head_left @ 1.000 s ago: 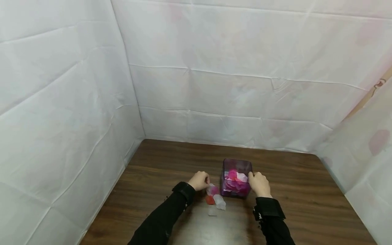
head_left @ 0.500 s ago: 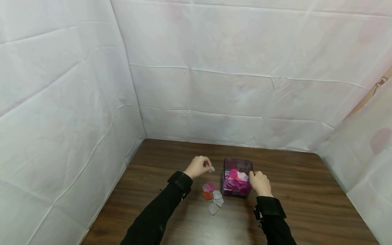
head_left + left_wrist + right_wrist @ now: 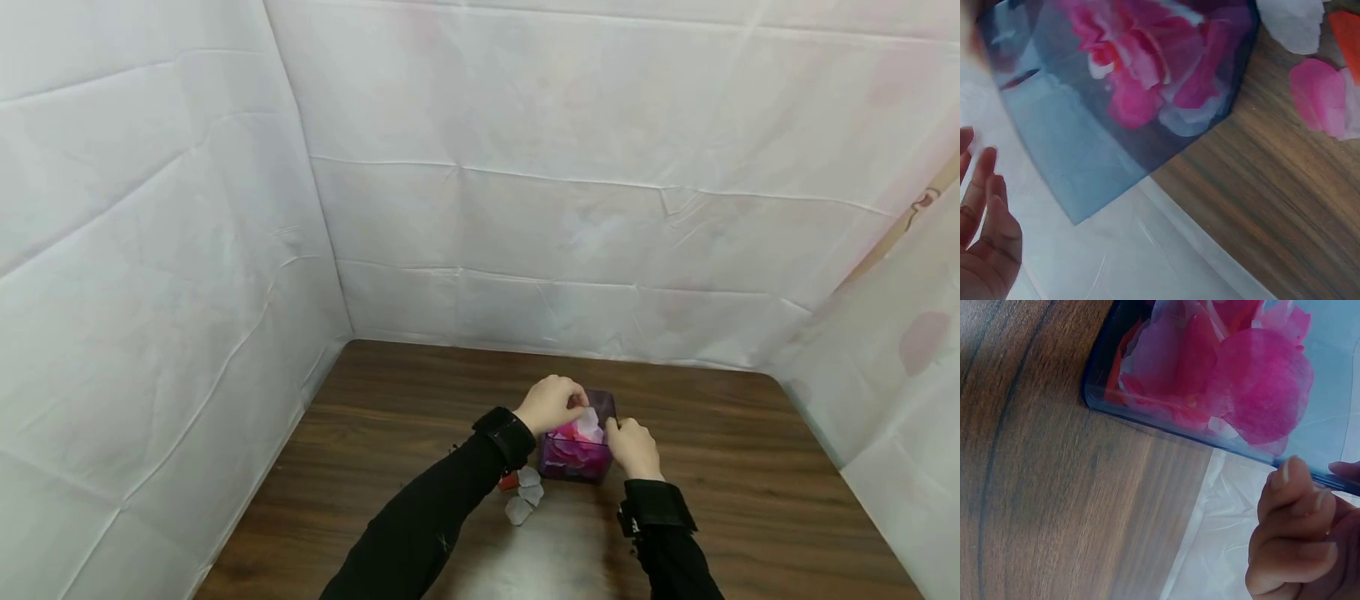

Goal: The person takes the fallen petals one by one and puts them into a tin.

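Observation:
A clear purple box (image 3: pixel 576 463) stands on the table, partly filled with pink and white flower petals (image 3: pixel 587 427). Over its left rim hangs my left hand (image 3: pixel 550 405); in the left wrist view its fingers (image 3: pixel 1004 237) are loosely bent and apart, with no petal visible between them. Thumb and fingers of my right hand (image 3: pixel 635 451) pinch the box's right rim, as the right wrist view confirms. Loose white petals (image 3: pixel 518 510) and an orange petal (image 3: pixel 508 481) lie left of the box. A pink petal (image 3: pixel 1319 94) shows beside them in the left wrist view.
The brown wood-grain table (image 3: pixel 750 483) extends around the box on all sides. White sheets (image 3: pixel 555 225) hang behind it and along the left. A curtain with pink spots (image 3: pixel 907 375) borders the right side.
My left hand has lifted a pale petal from the loose ones on the table and moved up and right over the box. The right hand has stayed at the rim.

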The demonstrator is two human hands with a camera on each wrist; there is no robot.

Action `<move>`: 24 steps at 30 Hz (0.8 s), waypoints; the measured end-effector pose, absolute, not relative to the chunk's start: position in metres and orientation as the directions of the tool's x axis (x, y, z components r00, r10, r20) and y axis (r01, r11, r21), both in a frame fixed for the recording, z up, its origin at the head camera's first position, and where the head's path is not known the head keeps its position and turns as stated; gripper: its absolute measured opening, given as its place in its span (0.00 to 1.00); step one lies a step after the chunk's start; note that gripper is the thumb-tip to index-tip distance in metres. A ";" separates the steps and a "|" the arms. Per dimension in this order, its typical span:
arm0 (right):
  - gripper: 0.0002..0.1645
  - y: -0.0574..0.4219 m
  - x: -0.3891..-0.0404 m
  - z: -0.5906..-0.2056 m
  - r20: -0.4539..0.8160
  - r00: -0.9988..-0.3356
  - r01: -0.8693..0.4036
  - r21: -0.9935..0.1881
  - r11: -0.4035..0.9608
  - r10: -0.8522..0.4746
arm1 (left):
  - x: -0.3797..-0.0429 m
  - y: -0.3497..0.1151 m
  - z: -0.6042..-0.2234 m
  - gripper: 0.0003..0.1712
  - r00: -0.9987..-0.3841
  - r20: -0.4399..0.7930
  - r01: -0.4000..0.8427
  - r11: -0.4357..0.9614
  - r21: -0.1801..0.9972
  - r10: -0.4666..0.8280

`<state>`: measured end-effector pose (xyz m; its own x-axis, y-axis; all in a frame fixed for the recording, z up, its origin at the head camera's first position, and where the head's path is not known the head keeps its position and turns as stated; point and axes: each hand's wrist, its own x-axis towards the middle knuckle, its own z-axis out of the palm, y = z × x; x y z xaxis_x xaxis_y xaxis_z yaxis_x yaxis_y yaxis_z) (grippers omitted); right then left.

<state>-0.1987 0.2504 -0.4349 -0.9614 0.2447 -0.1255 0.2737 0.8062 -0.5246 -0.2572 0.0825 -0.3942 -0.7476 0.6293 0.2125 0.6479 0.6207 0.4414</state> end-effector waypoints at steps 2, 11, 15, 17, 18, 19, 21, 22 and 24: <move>0.31 0.249 -0.199 -0.434 -0.129 -0.962 0.273 -0.526 0.806 0.242 | -0.257 0.080 -0.397 0.11 -0.748 0.225 0.653 0.632 0.418 0.624; 0.29 0.250 -0.197 -0.434 -0.114 -0.967 0.254 -0.532 0.807 0.229 | -0.270 0.035 -0.423 0.21 -0.822 0.207 0.560 0.689 0.461 0.530; 0.29 0.251 -0.195 -0.433 -0.106 -0.970 0.240 -0.533 0.811 0.217 | -0.268 0.012 -0.447 0.19 -0.850 0.141 0.505 0.707 0.495 0.508; 0.29 0.251 -0.195 -0.433 -0.107 -0.971 0.239 -0.531 0.813 0.215 | -0.265 0.003 -0.458 0.17 -0.856 0.073 0.477 0.730 0.489 0.511; 0.29 0.250 -0.195 -0.432 -0.106 -0.971 0.238 -0.528 0.815 0.215 | -0.262 -0.001 -0.464 0.17 -0.858 0.033 0.463 0.746 0.479 0.512; 0.29 0.250 -0.195 -0.432 -0.112 -0.970 0.241 -0.530 0.813 0.215 | -0.259 -0.004 -0.469 0.17 -0.862 -0.014 0.441 0.763 0.473 0.507; 0.29 0.250 -0.195 -0.433 -0.113 -0.970 0.244 -0.526 0.815 0.217 | -0.252 -0.008 -0.481 0.18 -0.862 -0.075 0.421 0.789 0.448 0.502; 0.29 0.249 -0.194 -0.433 -0.113 -0.969 0.245 -0.525 0.815 0.218 | -0.248 -0.009 -0.487 0.18 -0.860 -0.083 0.425 0.796 0.432 0.504; 0.29 0.249 -0.194 -0.432 -0.106 -0.970 0.242 -0.525 0.816 0.219 | -0.244 -0.008 -0.499 0.15 -0.864 -0.053 0.437 0.797 0.417 0.501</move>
